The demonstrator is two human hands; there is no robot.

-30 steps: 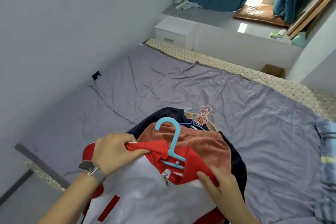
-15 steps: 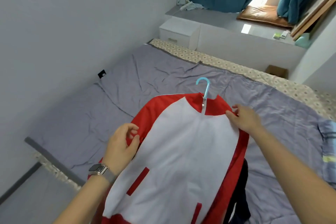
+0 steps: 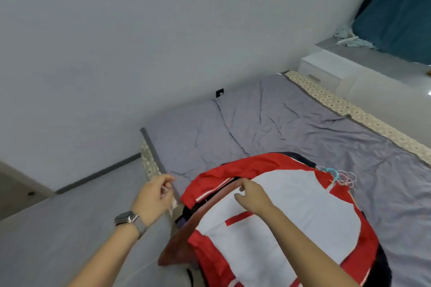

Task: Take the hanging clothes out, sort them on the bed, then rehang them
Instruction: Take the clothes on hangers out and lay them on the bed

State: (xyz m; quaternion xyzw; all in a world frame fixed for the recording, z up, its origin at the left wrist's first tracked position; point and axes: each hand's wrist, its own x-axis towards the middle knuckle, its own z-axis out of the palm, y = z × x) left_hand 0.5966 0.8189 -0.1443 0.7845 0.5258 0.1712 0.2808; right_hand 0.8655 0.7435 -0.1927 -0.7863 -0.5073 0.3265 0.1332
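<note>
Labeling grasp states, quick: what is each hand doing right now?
Left hand: pinching something small and pale, unidentifiable.
Right hand: fingers on the red-and-white jacket; grip cannot be told.

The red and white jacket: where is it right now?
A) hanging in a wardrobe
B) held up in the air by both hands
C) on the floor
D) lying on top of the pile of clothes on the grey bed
D: the red and white jacket lies spread over darker clothes on the grey bed, with the right hand at its edge.

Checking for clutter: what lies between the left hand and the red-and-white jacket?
In the head view, only a narrow strip of grey bedsheet at the bed's corner separates the left hand from the red-and-white jacket.
</note>
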